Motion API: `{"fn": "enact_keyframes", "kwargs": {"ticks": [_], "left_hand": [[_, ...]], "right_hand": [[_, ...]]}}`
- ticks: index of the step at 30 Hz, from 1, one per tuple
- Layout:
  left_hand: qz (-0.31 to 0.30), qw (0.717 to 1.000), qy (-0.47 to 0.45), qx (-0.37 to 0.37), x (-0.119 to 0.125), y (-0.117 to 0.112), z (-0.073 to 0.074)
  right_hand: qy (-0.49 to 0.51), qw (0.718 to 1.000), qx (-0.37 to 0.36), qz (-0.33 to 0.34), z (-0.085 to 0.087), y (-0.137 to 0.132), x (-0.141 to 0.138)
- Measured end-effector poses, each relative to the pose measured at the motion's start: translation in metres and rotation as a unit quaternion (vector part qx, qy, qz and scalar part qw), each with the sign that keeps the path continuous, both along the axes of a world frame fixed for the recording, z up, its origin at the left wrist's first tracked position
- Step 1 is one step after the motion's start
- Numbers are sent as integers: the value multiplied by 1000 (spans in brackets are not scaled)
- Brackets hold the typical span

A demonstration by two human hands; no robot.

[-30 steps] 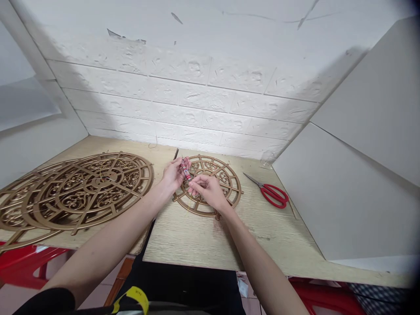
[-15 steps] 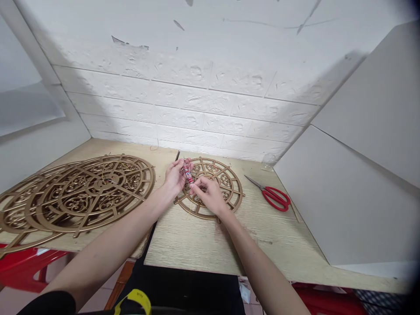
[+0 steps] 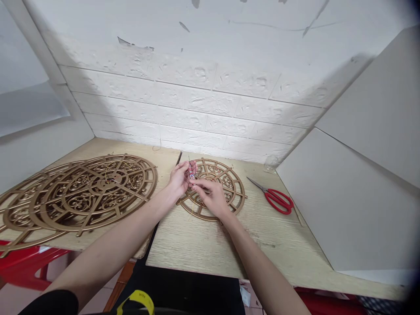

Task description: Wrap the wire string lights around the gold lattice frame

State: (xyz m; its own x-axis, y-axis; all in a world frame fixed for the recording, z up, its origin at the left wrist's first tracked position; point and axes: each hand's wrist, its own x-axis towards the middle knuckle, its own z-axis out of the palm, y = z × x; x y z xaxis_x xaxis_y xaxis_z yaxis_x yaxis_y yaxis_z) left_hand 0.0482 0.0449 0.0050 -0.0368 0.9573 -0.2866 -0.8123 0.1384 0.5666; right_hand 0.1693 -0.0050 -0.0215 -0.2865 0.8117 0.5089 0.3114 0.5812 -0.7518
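Note:
My left hand [image 3: 179,178] is closed around a slim patterned tube [image 3: 192,171] in red, white and blue. A thin dark strand or tip sticks up past the tube's top. My right hand [image 3: 211,195] is closed in a pinch at the tube's lower end; whether it grips the tube or something small there is hidden by the fingers. Both hands are above a round gold openwork panel [image 3: 243,197] with scroll patterns, which lies flat on the board. A fine yellow thread or wire shows near the panel's lower left.
Several similar gold panels [image 3: 85,224] are stacked at the left. Red-handled scissors [image 3: 278,201] lie at the right, blades pointing to the upper left. A clear plastic piece [image 3: 271,163] sits by the back wall [image 3: 183,118]. White boards [image 3: 370,201] close off the sides.
The tube has turned more upright, and less of it shows between my hands. My right fingers have shifted slightly over its lower end. The whole view has moved a little.

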Motion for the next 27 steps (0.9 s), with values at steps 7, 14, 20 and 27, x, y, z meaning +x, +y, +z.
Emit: {"fn": "enact_keyframes", "kwargs": {"ticks": [7,14,20,27], "left_hand": [[-22,1000,-2,-2,2,-2,1],[-36,999,-13,-6,4,-3,1],[-32,999,-17,-14,1,-3,3],[-43,999,-30,-3,-1,0,0]], "right_hand": [[-40,995,88,-11,-4,1,2],[-73,990,119,-15,-4,1,3],[-40,994,96,-16,-3,1,2],[-40,999,28,-16,1,-1,2]]}}
